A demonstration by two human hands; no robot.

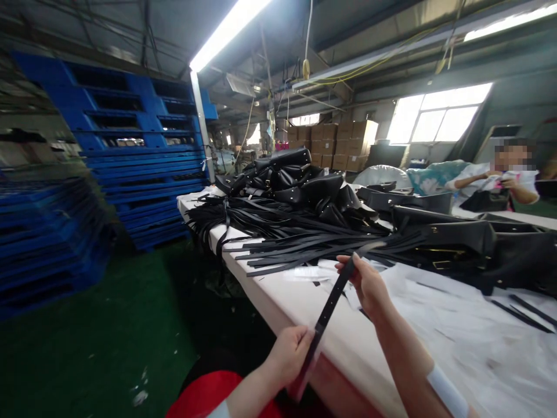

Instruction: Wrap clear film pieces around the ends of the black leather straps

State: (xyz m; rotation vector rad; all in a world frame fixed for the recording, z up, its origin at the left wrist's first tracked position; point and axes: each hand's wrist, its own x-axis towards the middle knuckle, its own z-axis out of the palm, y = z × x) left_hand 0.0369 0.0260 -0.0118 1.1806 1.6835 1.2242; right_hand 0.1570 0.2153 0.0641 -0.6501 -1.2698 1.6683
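A black strap (332, 301) with a row of small holes is stretched between my two hands, over the near edge of the white-covered table (278, 302). My left hand (290, 352) is closed around its lower part, and a loose end hangs below the fist. Higher up, my right hand (366, 284) pinches the strap near its upper end between thumb and fingers. Just beyond my hands lies a spread bundle of black straps (270, 255), with a heap of black leather bags (300, 186) behind it.
More black bags (448, 238) stand on the right of the table beside white sheets (452, 337). Blue pallets (148, 168) are stacked on the left by the green floor (108, 348). Cardboard boxes (335, 142) stand at the back. A co-worker (500, 180) handles a dark bag at right.
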